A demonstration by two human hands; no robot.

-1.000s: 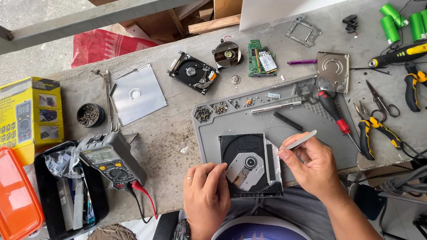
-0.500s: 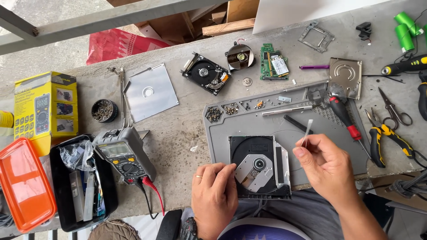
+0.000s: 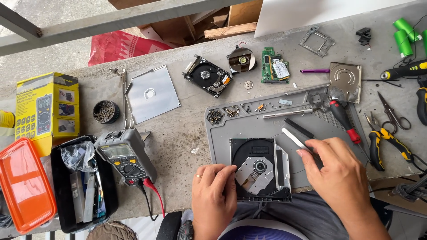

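The concrete bench point(image 3: 187, 133) is carrying everything, and the grey work mat point(image 3: 249, 129) is lying on it in front of the person. At the mat's near edge the opened optical drive point(image 3: 260, 171) is sitting flat, its black tray and silver spindle plate facing up. The left hand point(image 3: 214, 195) is resting on the drive's left edge, fingers curled loosely against the casing (a ring is showing on one finger), steadying it rather than gripping it. The right hand point(image 3: 340, 178) is hovering just right of the drive, fingers pinched on a slim silver tool point(image 3: 294, 138) whose tip is pointing up and left over the mat. Left of the mat a multimeter point(image 3: 126, 155) is lying with red and black leads trailing toward the bench edge, beside a black tray of parts point(image 3: 60, 195) and an orange lid point(image 3: 22, 186). Farther back, a bare hard drive point(image 3: 208, 76) is lying open next to a green circuit board point(image 3: 275, 66). A red-handled screwdriver point(image 3: 343, 119) is lying on the mat's right side, with yellow-handled pliers point(image 3: 386, 142) just beyond. Small screws point(image 3: 215, 116) are sitting in the mat's upper compartments.
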